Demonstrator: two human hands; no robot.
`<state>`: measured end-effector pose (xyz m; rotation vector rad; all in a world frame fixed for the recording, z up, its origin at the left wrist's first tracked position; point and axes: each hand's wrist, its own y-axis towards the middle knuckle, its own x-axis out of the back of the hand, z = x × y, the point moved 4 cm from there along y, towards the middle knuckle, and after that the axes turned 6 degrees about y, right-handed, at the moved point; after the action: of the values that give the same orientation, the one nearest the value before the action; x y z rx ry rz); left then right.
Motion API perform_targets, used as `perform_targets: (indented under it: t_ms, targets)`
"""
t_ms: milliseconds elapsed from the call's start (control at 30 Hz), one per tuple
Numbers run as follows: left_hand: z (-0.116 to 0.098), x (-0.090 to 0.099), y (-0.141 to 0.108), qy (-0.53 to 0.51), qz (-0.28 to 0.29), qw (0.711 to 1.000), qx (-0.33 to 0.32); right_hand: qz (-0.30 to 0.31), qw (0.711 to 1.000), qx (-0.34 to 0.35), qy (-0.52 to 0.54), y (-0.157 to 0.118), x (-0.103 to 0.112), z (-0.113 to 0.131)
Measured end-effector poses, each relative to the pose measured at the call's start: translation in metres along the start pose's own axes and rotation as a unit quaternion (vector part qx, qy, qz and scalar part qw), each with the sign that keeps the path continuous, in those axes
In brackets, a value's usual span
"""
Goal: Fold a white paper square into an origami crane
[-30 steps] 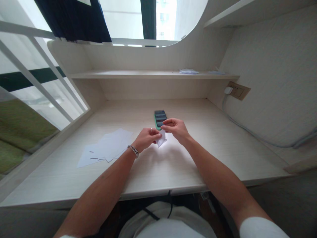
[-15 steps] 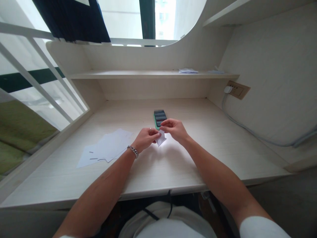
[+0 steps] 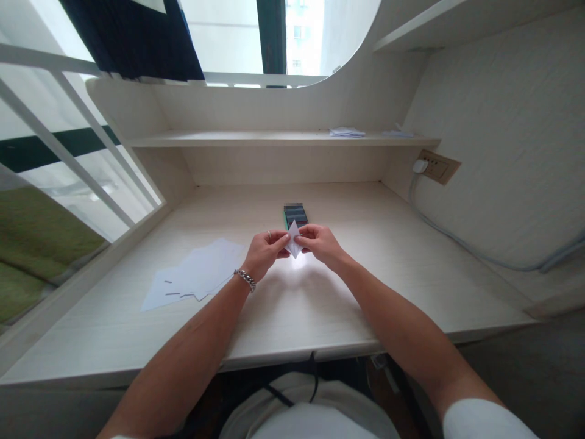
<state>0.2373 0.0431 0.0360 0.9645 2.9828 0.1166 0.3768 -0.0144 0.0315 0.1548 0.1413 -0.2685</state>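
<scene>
Left hand (image 3: 264, 253): fingers (image 3: 281, 239) were clamped on the left side of a small folded white paper (image 3: 294, 242). Right hand (image 3: 326, 245): fingers were clamped on its right side, so the piece sat between both sets of fingertips, one point up, one down, over the table (image 3: 361, 299). Phone (image 3: 295, 213) in a green case lay just beyond the fingers, partly hidden by the paper. Loose white sheets (image 3: 201, 268) lay overlapped left of the left fingers, apart from them. Left hand wore a ring (image 3: 269, 235), with a chain bracelet (image 3: 245, 278) at the wrist, nearer than the fingers. Well beyond the fingers, a shelf (image 3: 256, 139) carried flat papers (image 3: 347, 132). Far right of the right fingers, a white plug (image 3: 420, 166) sat in a wall socket (image 3: 439, 168), grey cable (image 3: 450, 242) attached
</scene>
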Motion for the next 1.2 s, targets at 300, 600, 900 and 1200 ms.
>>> perform_targets:
  t_ms: [300, 600, 900, 1200]
  targets:
    - [-0.0012, 0.0009, -0.0009, 0.001, -0.013, 1.0, -0.01, 0.0, 1.0, 0.009, -0.006, -0.0026, -0.0012, 0.003]
    - [0.001, -0.003, -0.0018, -0.04, 0.013, 0.999, -0.002, -0.035, 0.999, 0.039, 0.012, -0.0016, 0.0, 0.0034]
    - [0.0002, -0.0041, -0.0035, -0.051, 0.025, 0.998, 0.005, -0.043, 0.998, 0.038, 0.023, -0.0031, -0.0011, 0.0054]
    - [-0.0005, -0.0046, -0.0041, -0.028, 0.016, 0.999, 0.0, -0.032, 0.999, 0.024, 0.03, -0.0049, -0.0014, 0.0056]
